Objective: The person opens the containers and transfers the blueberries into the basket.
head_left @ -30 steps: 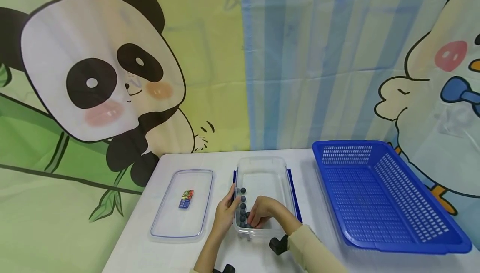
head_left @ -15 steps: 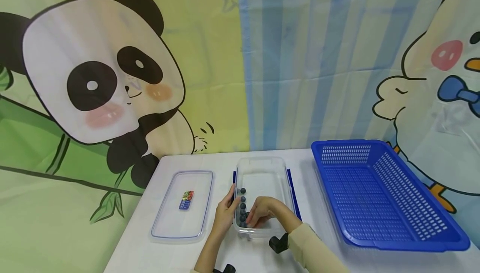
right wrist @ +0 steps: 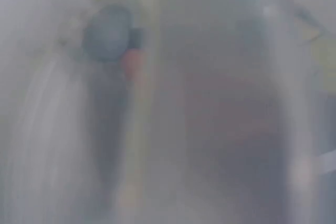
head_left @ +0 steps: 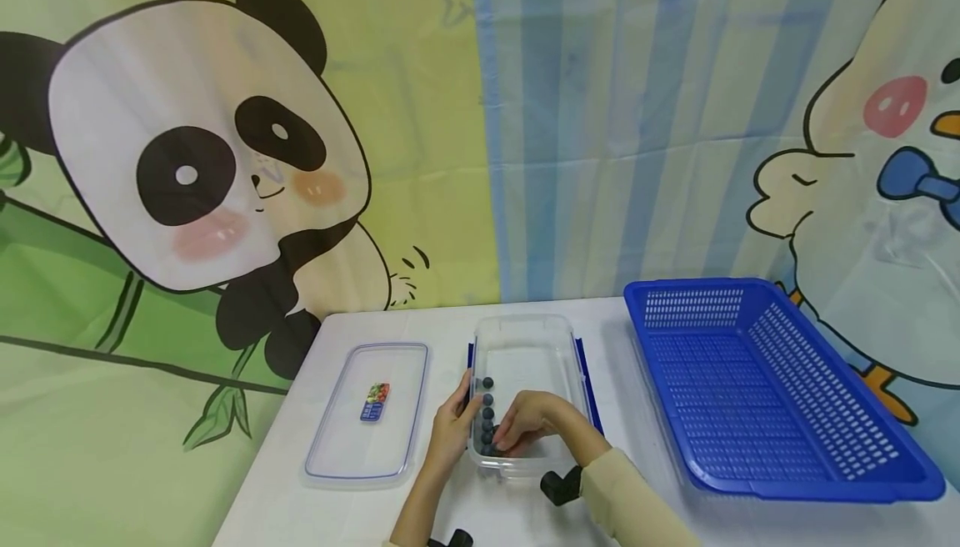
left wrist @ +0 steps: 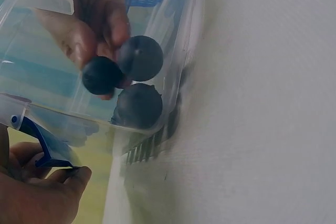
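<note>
A clear plastic container with blue side latches stands on the table. Along its left wall several dark blueberries lie in a line. My left hand holds the container's left side; in the left wrist view its thumb and fingers grip the blue latch. Inside the near left corner is my right hand, pinching a blueberry between thumb and fingers. Two more blueberries sit against the clear wall there. The right wrist view is blurred, showing a round berry beside a fingertip.
The clear lid with a coloured label lies flat to the left. To the right stands a large blue perforated basket. A printed curtain hangs behind the white table.
The right hand has shifted only slightly within the near left corner, its fingers now covering a berry visible a second ago. The left hand keeps its hold. The head view has tilted slightly.
</note>
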